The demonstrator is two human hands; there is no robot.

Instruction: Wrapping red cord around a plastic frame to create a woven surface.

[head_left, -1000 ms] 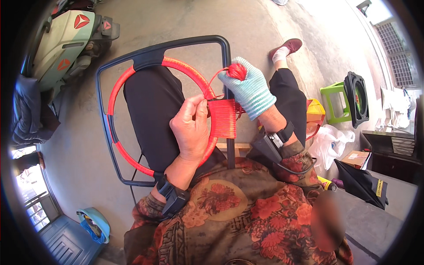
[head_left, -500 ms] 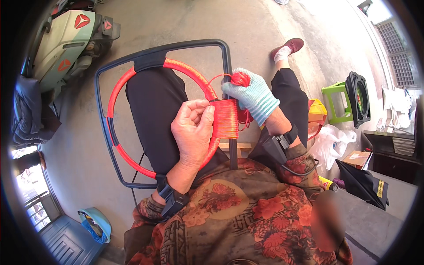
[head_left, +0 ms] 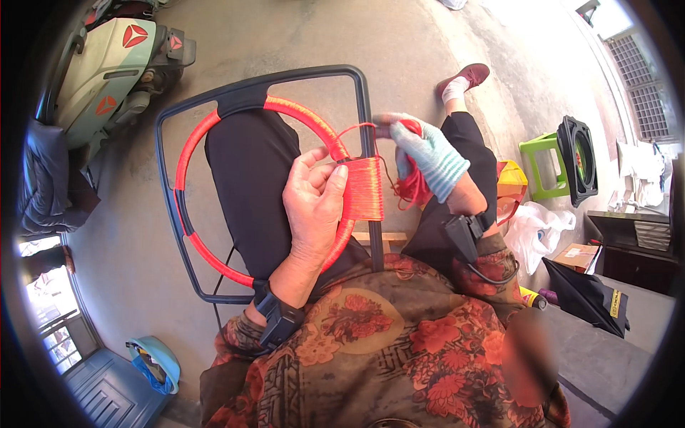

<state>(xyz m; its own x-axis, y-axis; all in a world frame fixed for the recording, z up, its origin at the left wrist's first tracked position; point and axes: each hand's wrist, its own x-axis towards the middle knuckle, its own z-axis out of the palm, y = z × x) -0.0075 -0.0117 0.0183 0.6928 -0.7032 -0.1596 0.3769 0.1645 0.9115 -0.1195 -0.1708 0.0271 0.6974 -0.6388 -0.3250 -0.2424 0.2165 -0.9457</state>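
Across my lap rests a dark rectangular frame (head_left: 260, 77) with a round ring (head_left: 292, 108) inside it. Red cord covers most of the ring, leaving bare black stretches. At the right, a broad block of wound red cord (head_left: 364, 189) joins the ring to the frame's side bar. My bare left hand (head_left: 314, 200) grips the ring beside this block, its thumb pressed on the block's edge. My right hand (head_left: 432, 153), in a pale blue knitted glove with blurred fingertips, holds a bundle of red cord (head_left: 414, 188) just right of the bar. One strand runs from it to the ring.
At the far left stands a scooter (head_left: 118, 68). A green stool (head_left: 542, 160) with a black-framed panel (head_left: 579, 160) against it is at right, near a white plastic bag (head_left: 539, 228) and a black umbrella (head_left: 589, 296). A light blue basin (head_left: 157, 364) sits lower left.
My right hand has shifted right and slightly down with the cord, and loose loops now hang below it. My left hand's fingers have loosened and lifted a little while its thumb stays at the block.
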